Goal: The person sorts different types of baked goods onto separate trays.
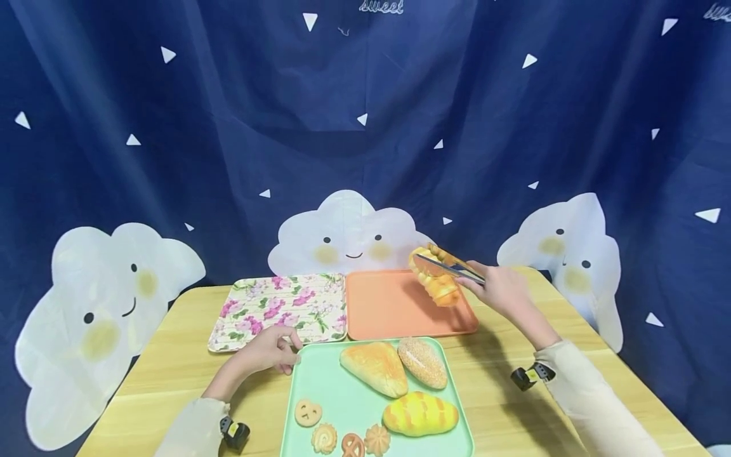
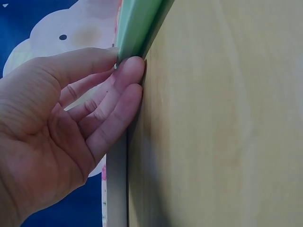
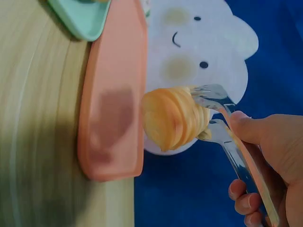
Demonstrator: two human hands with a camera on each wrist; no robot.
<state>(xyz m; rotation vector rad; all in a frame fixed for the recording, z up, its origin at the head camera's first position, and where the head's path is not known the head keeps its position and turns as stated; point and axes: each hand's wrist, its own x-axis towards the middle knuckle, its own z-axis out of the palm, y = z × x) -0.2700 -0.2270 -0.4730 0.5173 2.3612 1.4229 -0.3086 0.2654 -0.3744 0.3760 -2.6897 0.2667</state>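
Note:
My right hand (image 1: 505, 289) grips a pair of metal tongs (image 3: 241, 158) at the far right of the table. Between the tong ends hangs a golden, ridged bread roll (image 3: 173, 118), raised over the right part of the orange tray (image 1: 382, 304). My left hand (image 1: 271, 349) pinches the far left corner of the mint-green tray (image 1: 311, 374), thumb on the rim and fingertips at its underside in the left wrist view. On the green tray lie a triangular bread (image 1: 374, 367), a seeded oval bun (image 1: 422, 362) and a yellow striped roll (image 1: 421, 414).
Several cookies, among them a smiley one (image 1: 308, 412) and a pretzel-shaped one (image 1: 352, 445), lie along the green tray's near left. A flowered tray (image 1: 257, 311) stands left of the orange one. Behind the wooden table (image 1: 154, 374) hangs a dark blue curtain (image 1: 365, 158) with clouds.

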